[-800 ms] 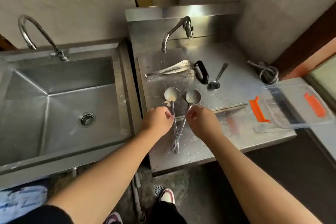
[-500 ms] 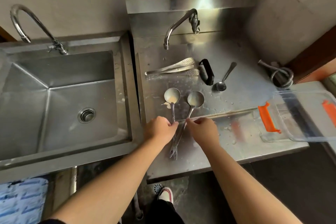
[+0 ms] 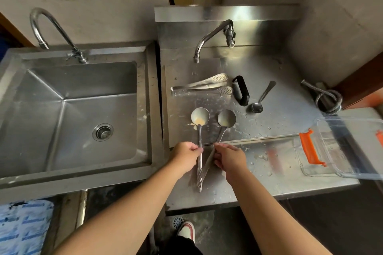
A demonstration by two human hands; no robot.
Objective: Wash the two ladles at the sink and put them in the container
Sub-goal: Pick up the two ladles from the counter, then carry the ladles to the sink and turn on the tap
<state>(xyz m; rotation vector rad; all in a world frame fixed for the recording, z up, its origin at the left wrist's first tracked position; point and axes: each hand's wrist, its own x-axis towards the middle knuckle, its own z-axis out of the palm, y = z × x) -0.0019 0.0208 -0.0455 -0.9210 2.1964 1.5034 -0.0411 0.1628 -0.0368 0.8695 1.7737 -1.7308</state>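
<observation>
Sliding back along the handles since the earlier frame: both hands now gripping nearer the middle, ladles unmoved on the worktop. Left hand pinching the left ladle by its handle, fingers curled round it. Right hand pinching the right ladle the same way, thumb and fingertips on the handle. Lying side by side, bowls up and apart, handles crossing near the front edge; left bowl holding a yellowish residue, with a smear of it on the steel just beside; right bowl looking greyish, contents unclear. Sitting empty at the far right, a clear container with orange clips, partly overhanging the worktop edge. Standing dry and empty to the left, a deep sink with a drain and a curved tap. Resting behind the ladles: tongs, a black loop-shaped object, a small spoon. Reaching over them, a second tap. Coiling at the back right, a metal hose. Showing below the worktop, a shoe.
</observation>
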